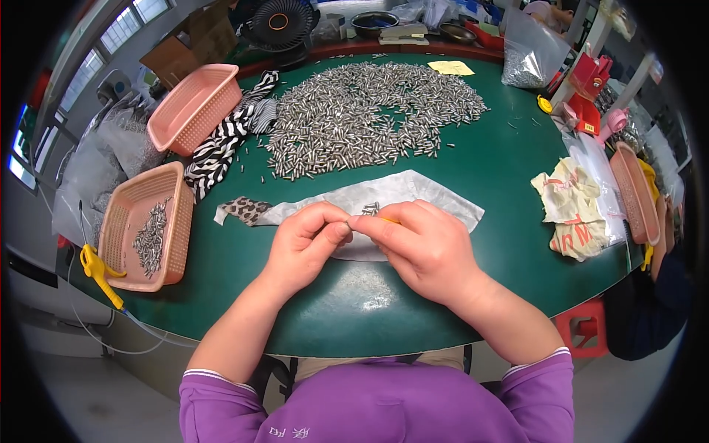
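My left hand (304, 242) is closed in a pinch over the grey cloth (436, 193). What its fingertips hold is too small and hidden to name. My right hand (432, 249) is closed too, its fingertips meeting those of the left. A thin yellow stick-like thing (389, 219) shows between its fingers, mostly covered. Just beyond the fingers, a few small silver metal pins (371, 209) lie on the cloth. Farther back spreads a large pile of similar metal pins (347, 111) on the green table (509, 170).
At the left stand a pink basket (183, 244) holding metal pins and another pink basket (156, 133). A yellow air gun (100, 273) with a hose hangs at the left edge. Cream cloth (572, 207) and a bag of metal parts (528, 55) are at the right.
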{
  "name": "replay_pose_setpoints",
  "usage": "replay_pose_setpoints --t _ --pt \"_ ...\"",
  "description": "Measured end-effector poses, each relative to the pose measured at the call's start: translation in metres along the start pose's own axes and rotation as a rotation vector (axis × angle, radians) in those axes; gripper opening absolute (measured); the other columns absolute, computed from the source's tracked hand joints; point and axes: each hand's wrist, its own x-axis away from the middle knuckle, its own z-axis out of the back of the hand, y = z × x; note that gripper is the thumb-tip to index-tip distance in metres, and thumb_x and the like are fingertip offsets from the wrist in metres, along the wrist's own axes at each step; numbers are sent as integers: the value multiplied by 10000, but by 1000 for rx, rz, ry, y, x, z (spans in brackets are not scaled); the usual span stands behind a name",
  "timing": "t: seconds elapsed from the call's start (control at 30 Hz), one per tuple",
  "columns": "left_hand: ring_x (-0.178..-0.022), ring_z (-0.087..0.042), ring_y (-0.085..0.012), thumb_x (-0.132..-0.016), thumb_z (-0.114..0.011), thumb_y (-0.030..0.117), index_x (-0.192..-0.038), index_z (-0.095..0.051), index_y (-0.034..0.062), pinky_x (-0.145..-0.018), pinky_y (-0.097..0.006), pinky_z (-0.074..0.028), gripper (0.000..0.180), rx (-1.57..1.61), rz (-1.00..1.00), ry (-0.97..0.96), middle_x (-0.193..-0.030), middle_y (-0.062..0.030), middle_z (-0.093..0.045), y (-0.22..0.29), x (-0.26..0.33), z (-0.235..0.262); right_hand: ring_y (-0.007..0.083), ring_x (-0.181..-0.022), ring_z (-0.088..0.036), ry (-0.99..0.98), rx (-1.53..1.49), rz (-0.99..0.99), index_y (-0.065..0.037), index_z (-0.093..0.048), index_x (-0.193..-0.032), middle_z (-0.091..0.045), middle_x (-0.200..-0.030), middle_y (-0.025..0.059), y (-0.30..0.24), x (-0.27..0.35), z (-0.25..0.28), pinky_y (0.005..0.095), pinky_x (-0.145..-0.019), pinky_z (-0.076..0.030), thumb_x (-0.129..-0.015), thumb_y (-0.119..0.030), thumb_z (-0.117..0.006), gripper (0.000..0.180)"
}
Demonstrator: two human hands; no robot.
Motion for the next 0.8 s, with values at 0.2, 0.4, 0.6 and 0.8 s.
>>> replay_pose_setpoints --t 0.2,0.4,0.6,0.8 --pt "-774 -569 -81 -958 -600 130 -953 -631 17 -710 -237 -481 117 36 -14 -71 -854 -17 -620 -3 2 -3 214 -783 -649 30 132 47 -150 -694 -1085 -660 -889 33 0 -3 3 331 -645 -523 -757 -19 -666 354" --pt "-778 -569 -83 -965 -593 133 -961 -625 18 -708 -235 -478 120 84 29 -13 -855 -16 -617 -2 2 -2 228 -801 -669 44 -146 -29 -107 -698 -1053 -687 -882 55 3 -1 -1 339 -670 -528 -825 -21 -649 249" --pt "-769 -566 -84 -966 -590 133 -951 -623 17 -699 -233 -473 122 -8 -15 -19 -834 -12 -615 -3 1 -1 225 -804 -676 3 -152 -56 -98 -702 -1039 -695 -884 52 2 -1 -1 336 -672 -530 -835 -14 -641 229" --pt "-765 -560 -72 -968 -590 139 -966 -625 22 -701 -228 -475 122 98 54 -16 -836 -4 -615 -1 1 -1 209 -771 -647 -9 32 -5 -145 -694 -1075 -667 -896 22 -2 -2 2 329 -639 -518 -775 -39 -667 319"
